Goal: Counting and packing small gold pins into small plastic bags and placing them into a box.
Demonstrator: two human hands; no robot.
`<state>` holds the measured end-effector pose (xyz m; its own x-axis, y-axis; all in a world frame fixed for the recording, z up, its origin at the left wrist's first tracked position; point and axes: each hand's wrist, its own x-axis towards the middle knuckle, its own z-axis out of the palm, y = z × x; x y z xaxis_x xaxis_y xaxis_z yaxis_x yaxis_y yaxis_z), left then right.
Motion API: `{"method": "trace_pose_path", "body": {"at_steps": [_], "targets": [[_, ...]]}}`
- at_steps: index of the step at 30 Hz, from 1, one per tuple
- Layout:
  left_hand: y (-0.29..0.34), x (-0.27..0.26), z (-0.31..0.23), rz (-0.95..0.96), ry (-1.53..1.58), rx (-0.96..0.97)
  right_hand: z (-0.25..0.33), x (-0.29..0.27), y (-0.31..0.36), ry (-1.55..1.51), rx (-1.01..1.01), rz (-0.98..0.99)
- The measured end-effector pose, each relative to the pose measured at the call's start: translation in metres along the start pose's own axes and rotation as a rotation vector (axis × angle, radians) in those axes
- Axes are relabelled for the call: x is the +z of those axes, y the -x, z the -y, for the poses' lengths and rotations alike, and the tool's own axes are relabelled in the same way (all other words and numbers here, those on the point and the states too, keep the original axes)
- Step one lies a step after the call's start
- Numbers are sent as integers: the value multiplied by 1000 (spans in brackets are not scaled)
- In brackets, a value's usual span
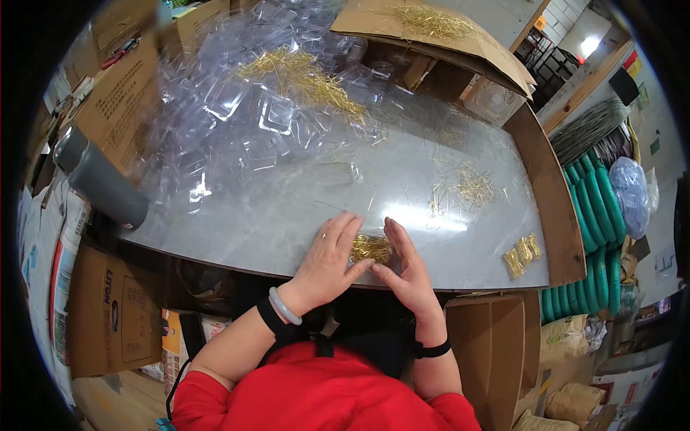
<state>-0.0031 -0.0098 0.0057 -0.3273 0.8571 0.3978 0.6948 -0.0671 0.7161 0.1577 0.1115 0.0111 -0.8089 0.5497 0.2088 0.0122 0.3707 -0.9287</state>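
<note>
A small heap of gold wire hooks (371, 248) lies on the grey tabletop near its front edge, between my two hands. My left hand (327, 248) is at the heap's left side, fingers straight and pointing away from me. On the right side stands my right hand (407, 267), its fingers stretched out and palm turned toward the hooks. Both thumbs come close together at the near side of the heap. Whether the palms press on the hooks cannot be made out. Several loose hooks (467, 185) are scattered farther right.
Clear plastic boxes (262, 115) pile up at the back left, with more gold hooks (305, 79) on top. A grey bottle (104, 183) stands at the left. Small gold bundles (522, 255) lie near the right edge, beside a brown board (550, 208). A cardboard box (431, 43) is at the back.
</note>
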Motion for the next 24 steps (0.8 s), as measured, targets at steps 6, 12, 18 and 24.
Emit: {"method": "trace_pose_path", "body": {"at_steps": [6, 12, 18, 24], "targets": [[-3, 1, 4, 134, -285, 205, -7, 6, 7, 123, -44, -32], [-1, 2, 3, 103, -207, 177, 1, 16, 9, 786, -330, -89], [-4, -3, 7, 84, -37, 154, 7, 23, 9, 964, -305, 19], [-1, -5, 9, 69, 44, 122, 15, 31, 4, 680, -227, -94]]}}
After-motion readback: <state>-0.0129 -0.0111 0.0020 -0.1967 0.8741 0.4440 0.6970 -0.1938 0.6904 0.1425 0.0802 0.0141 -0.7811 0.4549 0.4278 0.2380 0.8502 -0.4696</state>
